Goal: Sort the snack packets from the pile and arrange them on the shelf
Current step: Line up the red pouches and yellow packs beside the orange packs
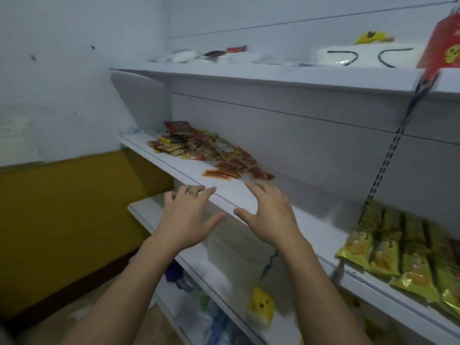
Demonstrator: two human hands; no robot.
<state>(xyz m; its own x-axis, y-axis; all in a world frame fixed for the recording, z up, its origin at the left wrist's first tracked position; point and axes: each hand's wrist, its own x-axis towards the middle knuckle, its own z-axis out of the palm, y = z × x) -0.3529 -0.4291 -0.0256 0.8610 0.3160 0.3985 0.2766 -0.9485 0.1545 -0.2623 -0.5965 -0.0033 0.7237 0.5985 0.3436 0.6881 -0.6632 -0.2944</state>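
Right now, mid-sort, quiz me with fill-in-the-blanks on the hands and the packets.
The left hand and the right hand both hold ____.
The pile of snack packets lies one shelf ____ the white bags.
The yellow-green packets lie to the ____ of the right hand.
Missing words: nothing; below; right.

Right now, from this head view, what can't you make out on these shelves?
Head view only.
Pile of snack packets: print too small and blurred to read.
Red pack, top right: cut off by the frame edge.
Yellow-green packs: row runs off the right edge.
Yellow bag, bottom: blurred, contents unclear.
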